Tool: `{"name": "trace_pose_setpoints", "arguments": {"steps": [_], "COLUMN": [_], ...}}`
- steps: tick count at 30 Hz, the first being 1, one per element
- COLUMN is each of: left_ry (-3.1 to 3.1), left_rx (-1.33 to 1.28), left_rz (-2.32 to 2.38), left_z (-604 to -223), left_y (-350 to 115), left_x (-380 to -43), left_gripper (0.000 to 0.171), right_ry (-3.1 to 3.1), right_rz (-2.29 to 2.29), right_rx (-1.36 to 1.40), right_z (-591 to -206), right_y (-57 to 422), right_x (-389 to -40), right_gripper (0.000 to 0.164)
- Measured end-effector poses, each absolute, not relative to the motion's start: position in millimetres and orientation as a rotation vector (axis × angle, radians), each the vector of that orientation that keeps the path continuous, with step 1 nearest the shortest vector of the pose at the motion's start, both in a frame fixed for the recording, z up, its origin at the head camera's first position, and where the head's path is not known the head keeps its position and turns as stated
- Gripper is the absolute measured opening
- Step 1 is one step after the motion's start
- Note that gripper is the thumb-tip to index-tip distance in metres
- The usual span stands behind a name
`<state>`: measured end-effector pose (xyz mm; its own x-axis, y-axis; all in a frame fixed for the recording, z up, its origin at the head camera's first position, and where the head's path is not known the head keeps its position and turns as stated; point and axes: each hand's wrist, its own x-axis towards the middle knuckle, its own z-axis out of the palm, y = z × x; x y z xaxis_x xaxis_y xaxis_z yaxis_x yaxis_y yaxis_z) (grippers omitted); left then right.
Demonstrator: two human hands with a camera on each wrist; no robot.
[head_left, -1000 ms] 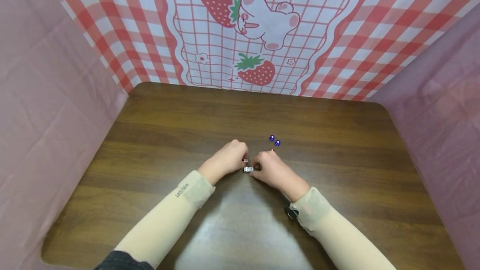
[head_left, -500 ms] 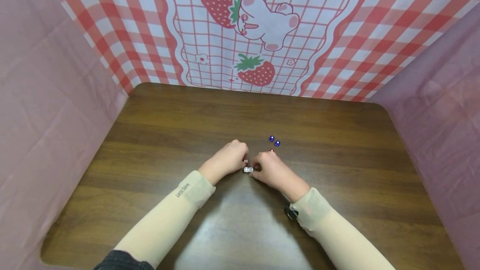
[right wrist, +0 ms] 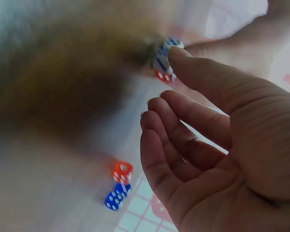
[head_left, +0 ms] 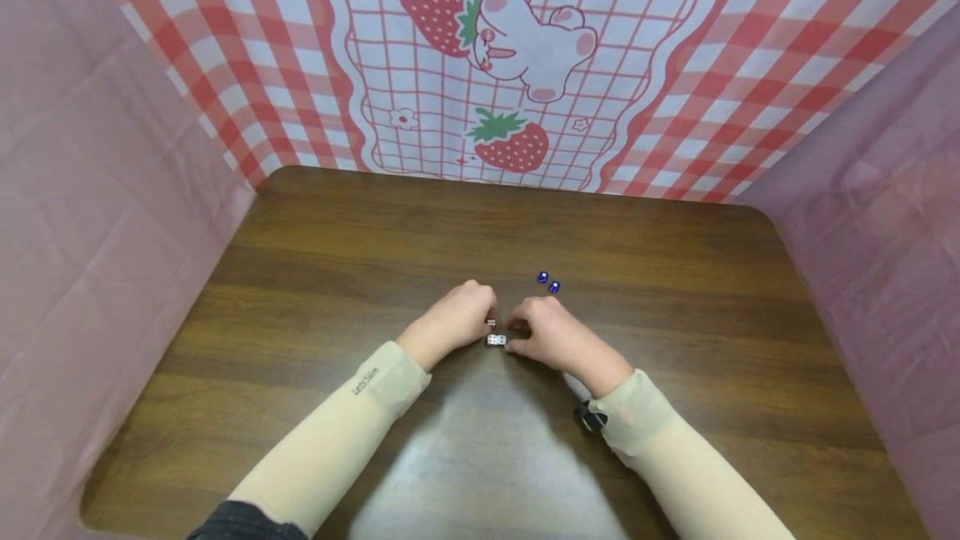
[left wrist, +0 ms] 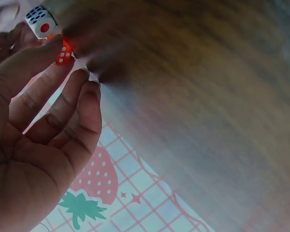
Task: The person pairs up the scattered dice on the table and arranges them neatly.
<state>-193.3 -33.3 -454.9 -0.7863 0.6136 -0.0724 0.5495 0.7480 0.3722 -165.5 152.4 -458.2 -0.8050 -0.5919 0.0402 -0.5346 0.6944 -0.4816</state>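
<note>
My left hand pinches a red die between thumb and index finger. Two white dice stand side by side just in front of it, nearer my body. In the left wrist view one white die shows blue pips and a single red one. My right hand is beside the white dice, its thumb tip overlapping one in the right wrist view. A gap shows between its thumb and slightly bent fingers, with nothing held. Another red die lies past the right fingers, hidden by that hand in the head view.
Two blue dice lie on the brown wooden table beyond my right hand. A red-and-white checked cloth with strawberries hangs along the far edge. Pink cloth closes off the sides.
My right hand has drawn slightly back to the right, its thumb and fingers parting from the white dice. The far red die is now covered in the head view. My left hand stays put.
</note>
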Motion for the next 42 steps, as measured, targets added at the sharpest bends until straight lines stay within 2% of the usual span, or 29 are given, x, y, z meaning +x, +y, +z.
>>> {"name": "trace_pose_setpoints", "arguments": {"steps": [3,12,19,28,42], "left_ry": [2.762,2.768,2.763,2.764,2.761], "left_rx": [0.934,0.951,0.942,0.96,0.935], "left_rz": [0.512,0.526,0.521,0.532,0.52], "left_z": [-456,-457,-457,-460,-458], "left_y": [-34,-34,-34,-34,-35], "left_x": [-193,-194,-194,-195,-194], "left_gripper": [0.026,0.026,0.026,0.027,0.026], "right_ry": [2.836,2.937,2.931,2.941,2.932], "right_rz": [-0.75,-0.865,-0.794,-0.711,-0.75], "right_rx": [-0.879,-0.661,-0.54,-0.59,-0.578], "right_z": [-451,-440,-452,-463,-464], "right_y": [159,181,192,194,190], "right_x": [-172,-190,-197,-201,-200], "right_gripper": [0.029,0.033,0.027,0.009,0.015]}}
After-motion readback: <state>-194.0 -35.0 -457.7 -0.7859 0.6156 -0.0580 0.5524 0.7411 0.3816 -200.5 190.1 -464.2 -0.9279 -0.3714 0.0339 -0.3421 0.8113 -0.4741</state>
